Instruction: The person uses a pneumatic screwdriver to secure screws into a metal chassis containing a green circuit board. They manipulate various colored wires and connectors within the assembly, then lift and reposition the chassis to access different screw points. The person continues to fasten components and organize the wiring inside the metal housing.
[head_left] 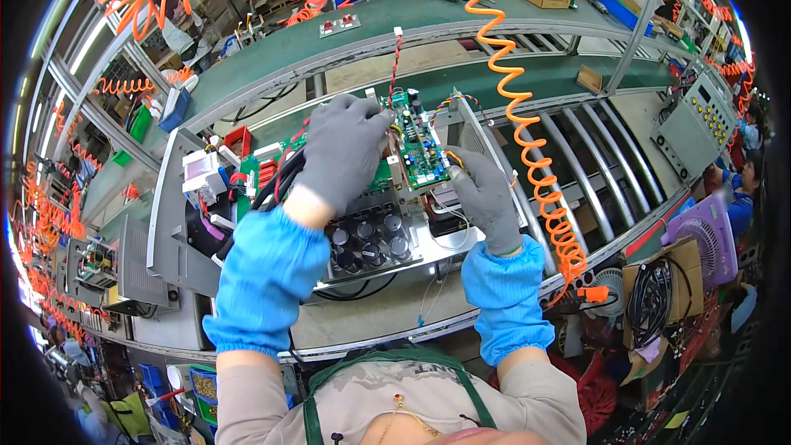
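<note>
Over the open grey case [171,218], the right hand [486,202] grasps the circuit board [422,144] at its right — the left hand [346,148] curls opposite, grip unclear.

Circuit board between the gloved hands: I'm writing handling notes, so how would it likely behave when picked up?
The board looks flat and sheet-like, so it would probably lift stiffly rather than sag. Small parts crowd its face, so it may be fragile if pressed there. Wires at its edges could snag.
</note>
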A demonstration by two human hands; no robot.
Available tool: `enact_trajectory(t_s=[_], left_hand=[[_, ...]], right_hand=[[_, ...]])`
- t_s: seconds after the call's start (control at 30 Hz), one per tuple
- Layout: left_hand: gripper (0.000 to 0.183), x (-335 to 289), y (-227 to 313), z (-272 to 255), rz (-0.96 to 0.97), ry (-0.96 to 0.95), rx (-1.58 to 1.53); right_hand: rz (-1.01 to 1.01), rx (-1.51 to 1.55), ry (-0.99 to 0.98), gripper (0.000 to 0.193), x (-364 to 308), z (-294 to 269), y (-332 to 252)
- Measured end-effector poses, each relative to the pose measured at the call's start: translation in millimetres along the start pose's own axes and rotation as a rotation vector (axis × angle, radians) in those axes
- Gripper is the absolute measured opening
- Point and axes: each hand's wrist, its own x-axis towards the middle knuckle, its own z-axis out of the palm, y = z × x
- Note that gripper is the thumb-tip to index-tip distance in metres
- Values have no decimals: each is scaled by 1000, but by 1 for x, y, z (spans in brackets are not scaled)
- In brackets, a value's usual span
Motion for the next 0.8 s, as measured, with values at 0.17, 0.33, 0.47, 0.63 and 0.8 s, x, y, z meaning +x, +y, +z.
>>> enact_trajectory(t_s=[0.17,0.33,0.47,0.63,0.8], left_hand=[[14,27,-15,29,50,-370,19],[12,24,-15,40,97,-330,0],[20,3,-11,13,95,-228,-95],[53,-22,-13,-62,-263,-71,254],[39,-61,-36,-68,-465,-297,7]], right_hand=[[154,242,-107,34,1,-10,-6],[164,179,-135,34,4,-9,-14],[244,284,-123,32,-3,-8,-14],[137,55,272,31,-20,-34,-31],[-105,248,210,34,-31,-18,-65]])
